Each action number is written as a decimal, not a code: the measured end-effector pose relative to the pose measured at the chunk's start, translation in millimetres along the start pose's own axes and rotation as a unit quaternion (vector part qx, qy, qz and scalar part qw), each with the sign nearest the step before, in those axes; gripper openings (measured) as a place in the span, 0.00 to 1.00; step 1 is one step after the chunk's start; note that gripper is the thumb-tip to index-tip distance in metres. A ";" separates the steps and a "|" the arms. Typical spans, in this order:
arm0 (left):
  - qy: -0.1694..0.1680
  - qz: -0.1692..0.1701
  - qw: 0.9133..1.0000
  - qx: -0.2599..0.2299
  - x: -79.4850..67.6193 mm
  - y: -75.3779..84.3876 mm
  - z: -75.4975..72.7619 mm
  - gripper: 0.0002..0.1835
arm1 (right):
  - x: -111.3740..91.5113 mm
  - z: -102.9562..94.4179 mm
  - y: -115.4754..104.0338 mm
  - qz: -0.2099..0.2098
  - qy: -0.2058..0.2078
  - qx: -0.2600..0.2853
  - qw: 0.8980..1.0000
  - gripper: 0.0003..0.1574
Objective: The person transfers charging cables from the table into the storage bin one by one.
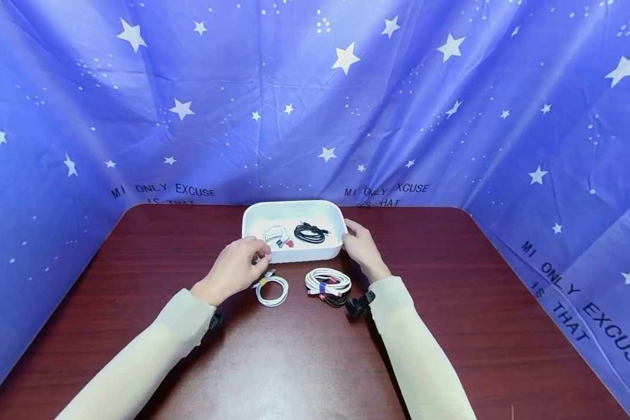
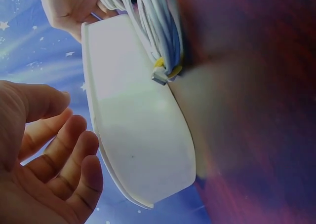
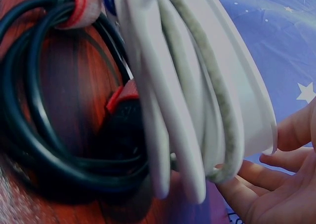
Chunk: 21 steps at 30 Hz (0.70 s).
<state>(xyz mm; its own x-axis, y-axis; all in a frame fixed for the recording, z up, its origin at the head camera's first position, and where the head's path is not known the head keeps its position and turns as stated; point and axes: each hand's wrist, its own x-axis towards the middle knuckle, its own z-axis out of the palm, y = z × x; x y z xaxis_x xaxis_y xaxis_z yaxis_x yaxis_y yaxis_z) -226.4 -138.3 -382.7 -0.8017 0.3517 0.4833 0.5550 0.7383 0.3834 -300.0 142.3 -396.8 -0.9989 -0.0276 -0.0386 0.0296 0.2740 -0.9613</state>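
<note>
A white plastic tray [image 1: 304, 254] stands at the back of the table, with a white cable coil [image 1: 275, 233] with a red piece beside it and a black cable coil [image 1: 311, 235] inside. My right hand [image 1: 363, 248] grips the tray's right side, thumb and fingers about its rim in the right wrist view. Near the front left corner is my left hand [image 1: 233, 269], its fingers loosely bent and apart from the rim in the left wrist view. In front of the tray lies a thin white cable [image 1: 286, 290] with a yellow tie, close to my left hand.
Right of it lies a thicker white cable coil [image 1: 341, 278] with a blue tie, partly over a black cable [image 3: 39, 110] with red ties. A blue star-printed curtain [image 1: 294, 87] surrounds the dark red wooden table [image 1: 273, 361] at the back and sides.
</note>
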 end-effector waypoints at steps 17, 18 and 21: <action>-0.033 -0.021 0.999 -0.007 -8.8 -2.6 6.0 0.03 | 0.4 -1.3 -0.2 -0.002 -0.001 -0.004 1.000 0.36; -0.037 -0.024 0.999 -0.008 -9.2 -2.8 6.2 0.03 | 0.4 -1.2 0.0 -0.003 -0.001 -0.003 1.000 0.36; -0.053 -0.030 0.998 -0.010 -10.3 -3.3 6.5 0.04 | 0.3 -1.2 1.0 -0.004 -0.002 -0.001 1.000 0.35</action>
<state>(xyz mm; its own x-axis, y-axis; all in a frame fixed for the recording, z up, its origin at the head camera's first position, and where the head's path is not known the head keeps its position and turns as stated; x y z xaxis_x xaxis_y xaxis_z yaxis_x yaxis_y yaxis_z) -221.5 -140.6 -394.1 -0.8516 0.3673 0.3740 0.5093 0.7487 0.4244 -300.4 143.7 -397.5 -0.9989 -0.0331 -0.0321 0.0218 0.2758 -0.9610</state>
